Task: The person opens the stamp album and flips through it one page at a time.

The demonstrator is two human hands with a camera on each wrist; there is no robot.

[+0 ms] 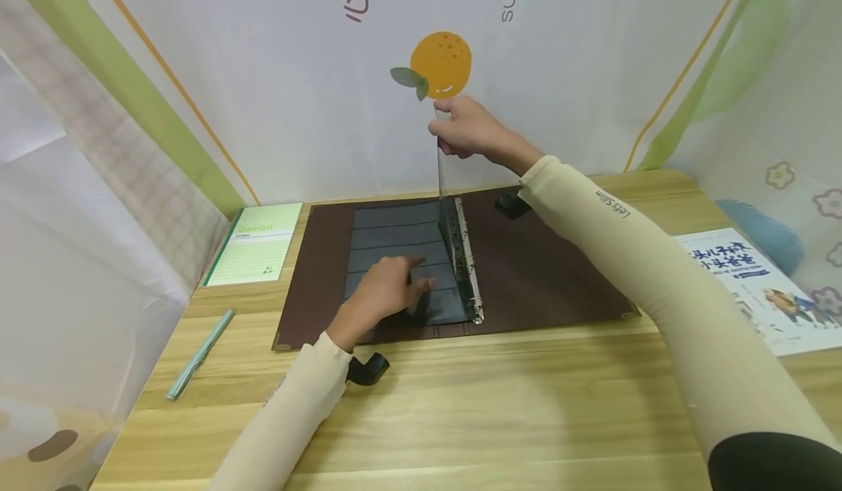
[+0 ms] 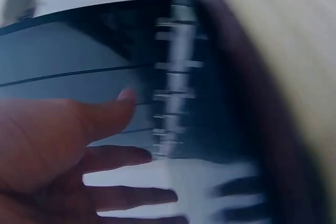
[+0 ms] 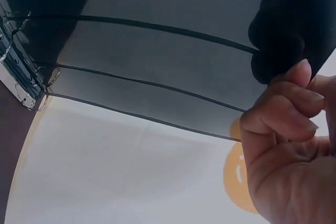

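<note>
Binder point(image 1: 559, 272) page point(image 1: 439, 173) is pinched upright by right hand point(image 1: 463, 129); left hand point(image 1: 384, 294) is laid flat on pockets point(image 1: 395, 235), wrist view blurred.

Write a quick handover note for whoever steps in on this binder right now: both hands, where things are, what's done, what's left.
Left hand: flat, fingers straight, pressing the stack of dark pocket pages on the left half of the open brown binder.
Right hand: pinching the top edge of one clear pocket sheet, held upright above the rings.
Done: binder open on the table, pages lying on the left side, one sheet mid-turn.
Left: probably lay the sheet down to one side; which side cannot be told.
</note>
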